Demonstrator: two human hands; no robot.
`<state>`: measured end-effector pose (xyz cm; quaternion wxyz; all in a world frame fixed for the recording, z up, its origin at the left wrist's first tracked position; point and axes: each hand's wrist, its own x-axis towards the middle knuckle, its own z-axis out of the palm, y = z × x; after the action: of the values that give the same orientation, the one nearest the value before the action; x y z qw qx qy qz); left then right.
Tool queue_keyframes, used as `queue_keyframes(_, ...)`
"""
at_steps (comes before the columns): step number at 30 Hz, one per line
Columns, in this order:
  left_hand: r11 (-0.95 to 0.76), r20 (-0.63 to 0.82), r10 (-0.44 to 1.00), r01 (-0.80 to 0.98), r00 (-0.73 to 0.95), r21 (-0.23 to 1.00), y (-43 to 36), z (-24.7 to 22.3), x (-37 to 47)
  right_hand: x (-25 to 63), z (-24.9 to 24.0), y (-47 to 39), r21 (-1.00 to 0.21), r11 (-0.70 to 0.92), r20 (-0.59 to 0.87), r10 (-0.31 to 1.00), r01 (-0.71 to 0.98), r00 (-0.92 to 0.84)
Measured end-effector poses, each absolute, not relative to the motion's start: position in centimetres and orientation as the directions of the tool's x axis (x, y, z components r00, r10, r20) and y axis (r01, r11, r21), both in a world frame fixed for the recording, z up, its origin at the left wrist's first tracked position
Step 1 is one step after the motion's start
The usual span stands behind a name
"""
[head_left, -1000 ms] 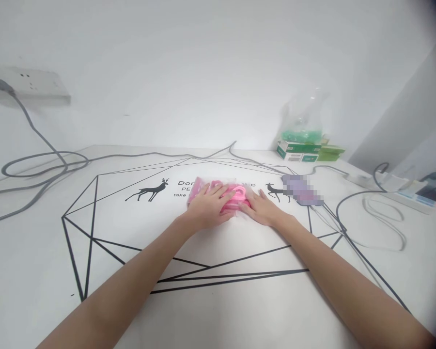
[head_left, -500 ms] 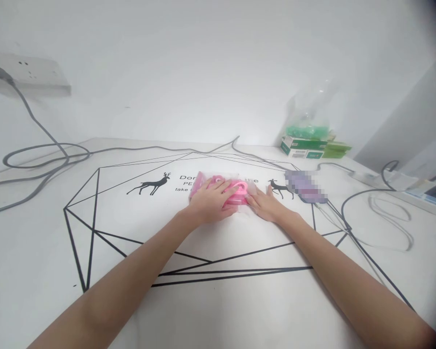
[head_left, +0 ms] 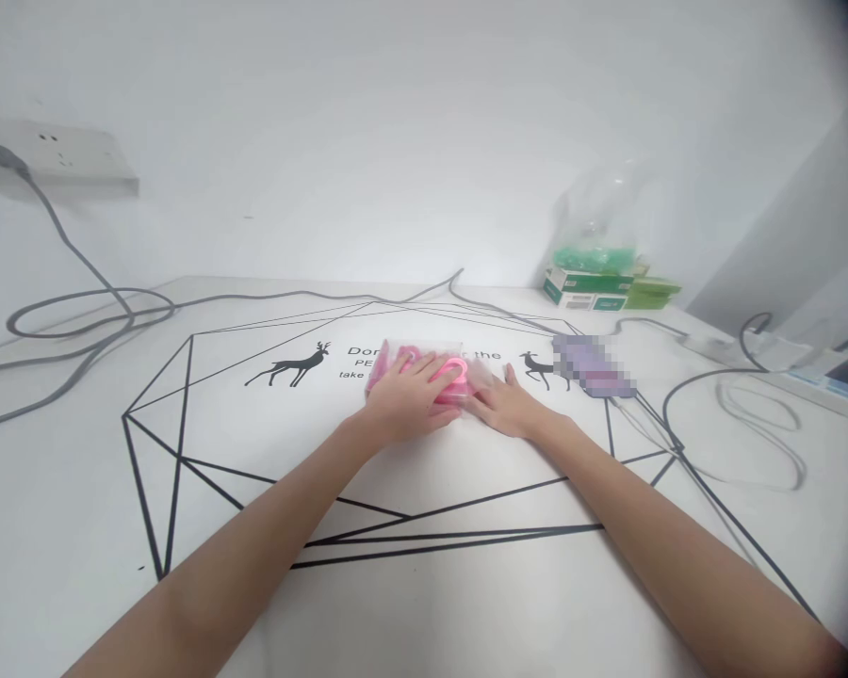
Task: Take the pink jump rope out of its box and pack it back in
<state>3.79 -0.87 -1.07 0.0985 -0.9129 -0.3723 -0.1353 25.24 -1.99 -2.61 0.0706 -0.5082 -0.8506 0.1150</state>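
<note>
A clear plastic bag (head_left: 424, 347) with bright pink contents lies flat on the white table mat, around its middle. Inside, a pink loop-shaped piece (head_left: 455, 367) shows. The exact kind of the contents is hard to make out. My left hand (head_left: 411, 400) rests on top of the bag, its fingers spread across the pink contents and covering much of them. At the bag's right end my right hand (head_left: 505, 400) lies with fingers stretched out, touching the clear loose plastic; its thumb points away from me.
The mat carries printed deer and black lines. A blurred purple phone-like thing (head_left: 595, 365) lies to the right. Behind it stand green-white boxes (head_left: 586, 284) and a clear bag with green contents (head_left: 597, 235). Cables (head_left: 303, 295) run along the back; a power strip (head_left: 725, 348) is far right.
Both hands stay at the bag. My right hand has shifted slightly to the left and down along its loose end. The whole view has tipped a little.
</note>
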Motion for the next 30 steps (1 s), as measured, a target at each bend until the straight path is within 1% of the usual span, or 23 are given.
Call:
queue_keyframes(3, -0.710, 0.321, 0.643, 0.698, 0.695, -0.090, -0.9, -1.0, 3.7, 26.1, -2.6, -2.1, -0.260, 0.455, 0.009, 0.883, 0.852, -0.469)
queue_keyframes(9, -0.706, 0.312, 0.653, 0.704, 0.690, -0.081, -1.1, -0.8, 3.8, 26.2, -3.0, -1.9, -0.254, 0.514, 0.005, 0.848, 0.819, -0.531)
queue_keyframes(14, -0.702, 0.296, 0.661, 0.708, 0.689, -0.078, -1.0, -0.8, 3.9, 25.3, -3.2, -1.8, -0.261, 0.478, -0.013, 0.867, 0.838, -0.499)
queue_keyframes(22, -0.708, 0.316, 0.651, 0.702, 0.690, -0.075, -1.0, -0.9, 3.9, 23.6, -2.4, -2.6, -0.274, 0.454, -0.030, 0.877, 0.847, -0.480)
queue_keyframes(30, -0.714, 0.337, 0.633, 0.694, 0.697, -0.093, -0.9, -1.0, 3.7, 23.7, -2.5, -2.7, -0.230, 0.442, 0.005, 0.891, 0.867, -0.453)
